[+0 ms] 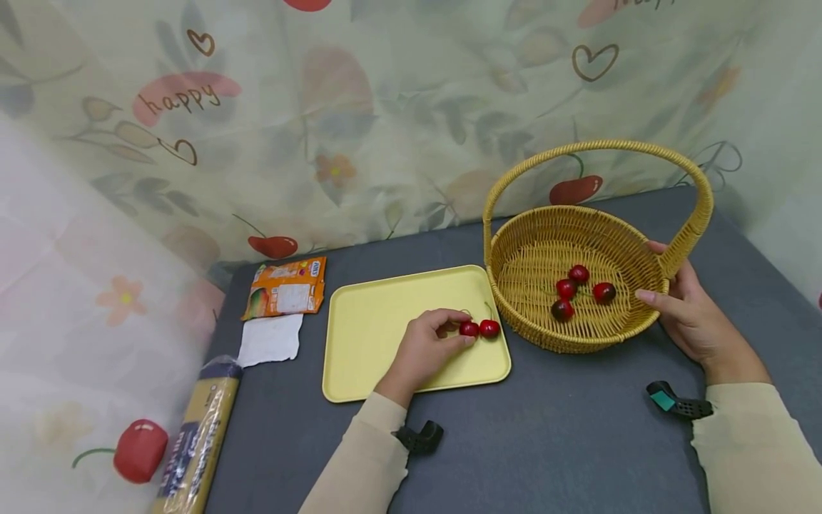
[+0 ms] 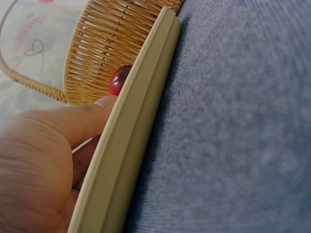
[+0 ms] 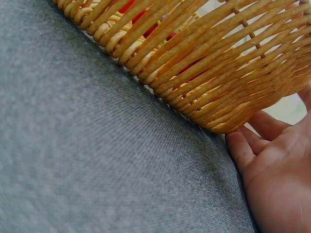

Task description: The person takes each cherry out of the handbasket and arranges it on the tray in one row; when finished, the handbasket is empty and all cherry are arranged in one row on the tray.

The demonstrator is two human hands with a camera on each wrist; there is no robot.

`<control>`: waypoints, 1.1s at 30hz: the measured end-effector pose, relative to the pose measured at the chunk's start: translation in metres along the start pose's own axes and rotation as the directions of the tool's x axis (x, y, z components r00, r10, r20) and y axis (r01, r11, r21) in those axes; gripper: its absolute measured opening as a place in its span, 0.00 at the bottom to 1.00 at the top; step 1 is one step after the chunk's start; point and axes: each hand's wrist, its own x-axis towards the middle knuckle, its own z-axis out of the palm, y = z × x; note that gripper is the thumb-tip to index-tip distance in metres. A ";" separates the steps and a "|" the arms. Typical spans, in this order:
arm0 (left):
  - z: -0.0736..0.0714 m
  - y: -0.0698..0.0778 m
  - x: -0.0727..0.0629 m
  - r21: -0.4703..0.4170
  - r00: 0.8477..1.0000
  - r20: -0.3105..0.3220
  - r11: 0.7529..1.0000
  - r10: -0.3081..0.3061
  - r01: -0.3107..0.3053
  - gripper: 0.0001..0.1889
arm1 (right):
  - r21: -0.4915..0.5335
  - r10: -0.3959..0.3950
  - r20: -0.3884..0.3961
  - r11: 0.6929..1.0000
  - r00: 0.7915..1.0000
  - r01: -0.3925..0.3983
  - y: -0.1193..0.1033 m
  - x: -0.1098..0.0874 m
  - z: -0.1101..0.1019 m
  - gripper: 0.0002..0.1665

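Note:
On the right end of a yellow tray [image 1: 366, 335], my left hand [image 1: 420, 350] pinches a red cherry [image 1: 469, 329] between thumb and fingers. A second cherry [image 1: 490, 329] with an upright stem lies just right of it. My right hand [image 1: 696, 321] grips the right side of a wicker basket [image 1: 533, 325], thumb over the rim and fingers outside. Several dark red cherries [image 1: 567, 288] lie in the basket. In the left wrist view the tray's edge [image 2: 129, 126] hides my fingertips. The right wrist view shows my right fingers [image 3: 240, 148] against the basket's lower wall [image 3: 204, 97].
An orange packet [image 1: 289, 275] and a white tissue [image 1: 271, 339] lie left of the tray. Nearer, at the left edge, is a long plastic-wrapped package [image 1: 202, 435]. A printed curtain [image 1: 398, 128] hangs behind the table. The basket's tall handle [image 1: 597, 145] arches above it.

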 end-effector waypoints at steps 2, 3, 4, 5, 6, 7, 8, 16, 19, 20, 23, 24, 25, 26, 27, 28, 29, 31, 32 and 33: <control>0.000 0.000 0.000 0.000 1.000 -0.001 1.000 -0.001 0.001 0.15 | -0.009 0.009 -0.009 1.000 1.000 -0.009 -0.001 0.000 0.001 0.47; 0.000 0.000 0.000 -0.001 1.000 -0.001 1.000 0.000 0.000 0.16 | -0.013 0.012 -0.011 1.000 1.000 -0.012 -0.001 0.000 0.001 0.47; 0.000 0.000 0.000 -0.003 1.000 -0.002 1.000 0.001 -0.001 0.16 | -0.013 0.013 -0.011 1.000 1.000 -0.013 -0.001 0.000 0.001 0.47; 0.000 0.000 0.000 -0.005 1.000 -0.003 1.000 0.004 -0.004 0.16 | -0.015 0.012 -0.009 1.000 1.000 -0.012 -0.001 0.000 0.001 0.47; 0.000 0.000 0.000 -0.008 1.000 -0.005 1.000 0.009 -0.009 0.16 | -0.012 0.009 -0.004 1.000 1.000 -0.009 -0.001 0.000 0.001 0.47; 0.000 -0.001 0.000 -0.013 1.000 -0.007 1.000 0.013 -0.013 0.16 | -0.010 0.005 0.001 1.000 1.000 -0.005 -0.001 0.000 0.001 0.47; 0.000 -0.001 0.000 -0.022 1.000 -0.008 1.000 0.015 -0.016 0.15 | -0.007 0.001 0.005 1.000 1.000 -0.001 -0.001 0.000 0.001 0.47; 0.001 -0.003 0.000 -0.201 0.996 -0.085 0.980 -0.017 -0.001 0.17 | 0.022 -0.021 0.024 1.000 0.999 0.021 0.001 0.000 -0.001 0.46; 0.000 -0.001 0.000 -0.260 0.996 -0.093 0.966 -0.016 -0.009 0.22 | 0.021 -0.020 0.023 1.000 1.000 0.020 0.002 0.001 -0.001 0.46; -0.001 -0.001 0.000 -0.277 0.996 -0.092 0.961 -0.011 -0.015 0.23 | 0.018 -0.019 0.022 1.000 1.000 0.018 0.002 0.001 -0.001 0.46; -0.002 -0.002 0.001 -0.310 0.996 -0.091 0.950 0.016 -0.044 0.26 | 0.011 -0.010 0.017 1.000 1.000 0.010 0.003 0.001 -0.001 0.46; -0.003 -0.002 0.001 -0.319 0.995 -0.093 0.946 0.027 -0.056 0.27 | 0.010 -0.007 0.014 1.000 1.000 0.007 0.003 0.001 -0.001 0.46; -0.003 -0.002 0.001 -0.327 0.995 -0.095 0.942 0.040 -0.069 0.27 | 0.008 -0.007 0.012 1.000 1.000 0.006 0.003 0.001 0.000 0.46; -0.003 -0.002 0.002 -0.336 0.994 -0.097 0.938 0.053 -0.083 0.27 | 0.008 -0.007 0.012 1.000 1.000 0.006 0.003 0.001 0.000 0.46; -0.004 -0.002 0.002 -0.342 0.993 -0.099 0.935 0.066 -0.096 0.27 | 0.010 -0.007 0.013 1.000 1.000 0.006 0.003 0.001 0.000 0.47; -0.004 -0.001 0.002 -0.346 0.992 -0.102 0.932 0.077 -0.107 0.27 | 0.015 -0.007 0.013 1.000 1.000 0.007 0.003 0.001 -0.001 0.47; -0.005 -0.001 0.001 -0.349 0.990 -0.105 0.929 0.089 -0.121 0.27 | 0.019 -0.010 0.015 1.000 1.000 0.009 0.002 0.001 -0.001 0.47; -0.006 0.000 0.001 -0.352 0.987 -0.109 0.925 0.114 -0.146 0.27 | 0.031 -0.013 0.019 0.999 1.000 0.013 0.002 0.001 -0.001 0.47; -0.007 0.001 0.000 -0.354 0.985 -0.112 0.921 0.129 -0.161 0.28 | 0.035 -0.015 0.021 0.999 1.000 0.014 0.002 0.001 -0.001 0.47; -0.007 0.001 0.000 -0.354 0.983 -0.113 0.918 0.148 -0.179 0.29 | 0.038 -0.015 0.024 0.999 1.000 0.014 0.002 0.001 -0.001 0.47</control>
